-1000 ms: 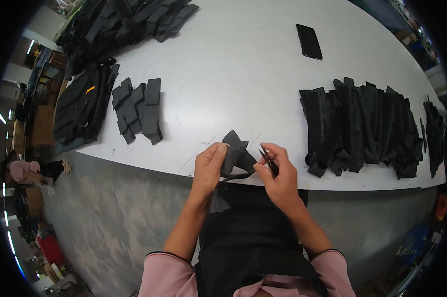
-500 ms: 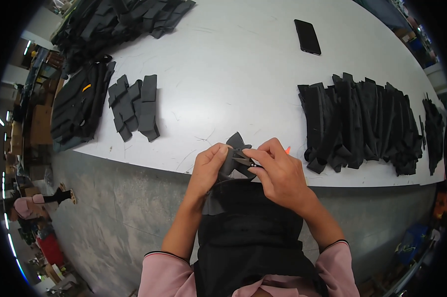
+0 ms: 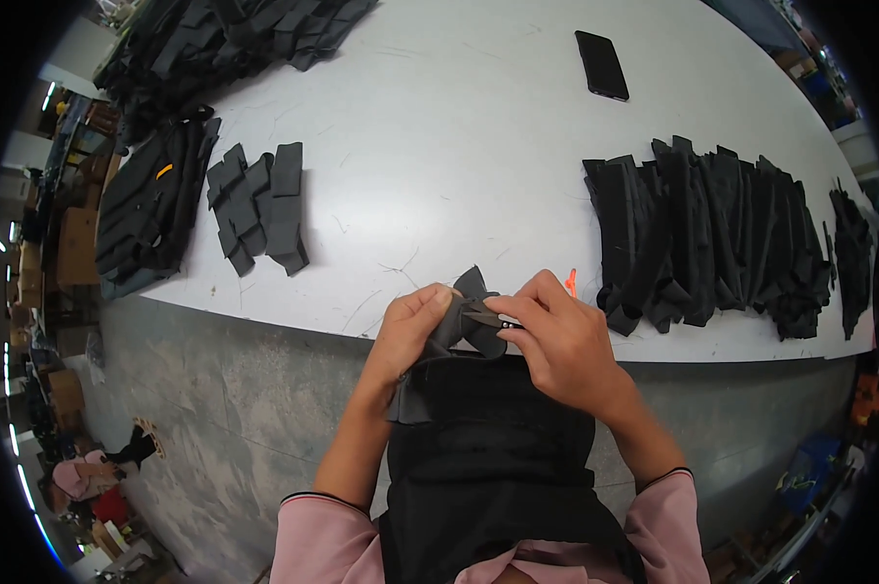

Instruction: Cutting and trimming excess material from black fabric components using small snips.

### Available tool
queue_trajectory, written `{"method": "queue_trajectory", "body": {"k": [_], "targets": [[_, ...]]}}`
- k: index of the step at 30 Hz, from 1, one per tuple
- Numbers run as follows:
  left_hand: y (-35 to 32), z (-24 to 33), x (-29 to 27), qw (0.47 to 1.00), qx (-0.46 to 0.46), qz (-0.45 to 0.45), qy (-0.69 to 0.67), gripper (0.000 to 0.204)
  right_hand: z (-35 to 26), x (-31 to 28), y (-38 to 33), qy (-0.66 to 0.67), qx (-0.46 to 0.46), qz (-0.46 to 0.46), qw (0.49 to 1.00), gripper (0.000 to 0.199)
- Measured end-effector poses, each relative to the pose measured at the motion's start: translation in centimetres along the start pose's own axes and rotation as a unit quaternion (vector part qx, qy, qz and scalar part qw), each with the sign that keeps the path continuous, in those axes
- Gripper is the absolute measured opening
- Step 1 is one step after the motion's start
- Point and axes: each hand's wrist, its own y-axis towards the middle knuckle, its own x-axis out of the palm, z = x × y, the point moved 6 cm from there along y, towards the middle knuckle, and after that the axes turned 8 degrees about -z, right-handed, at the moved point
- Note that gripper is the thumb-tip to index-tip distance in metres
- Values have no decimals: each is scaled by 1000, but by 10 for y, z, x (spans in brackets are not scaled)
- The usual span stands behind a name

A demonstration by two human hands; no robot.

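A small black fabric piece (image 3: 476, 288) is held at the near edge of the white table (image 3: 439, 146). My left hand (image 3: 412, 329) pinches its left side, and a strip of the fabric hangs down below that hand. My right hand (image 3: 559, 343) grips small thread snips (image 3: 485, 317) whose metal blades point left and touch the fabric. An orange end of the snips (image 3: 571, 282) sticks up behind my right fingers. Both hands are close together, almost touching.
A long row of black fabric pieces (image 3: 712, 229) lies on the right, and a small stack (image 3: 264, 204) on the left. Bigger black heaps (image 3: 152, 209) fill the far left and top. A black phone (image 3: 601, 64) lies far back. Another person (image 3: 89, 477) is at lower left.
My hands have closed in on each other. The right hand has brought the snips from beside the fabric onto it, and the fabric now sits slightly higher over the table edge.
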Motion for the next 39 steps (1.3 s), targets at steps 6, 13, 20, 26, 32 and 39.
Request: {"method": "queue_trajectory", "body": {"k": [6,13,20,26,32,39], "targets": [[2,-5,1,999,-4,-31,12,30,-1,2,0,-16,-8,-20,1000,29],[2,-11,-1,999,-39,-21,-15,30,5,5,-2,29,14,-9,999,25],[2,-14,1,993,-95,-59,-35,28,2,-1,5,32,-13,-71,997,26],[0,-18,5,987,-119,-96,-44,25,-6,5,13,-48,-125,-170,976,20],[-4,-18,10,984,-144,-88,-53,24,-16,8,18,-50,-182,-213,959,20],[-2,-23,9,983,-136,-107,-60,26,-14,14,17,-26,-172,-237,956,22]]}}
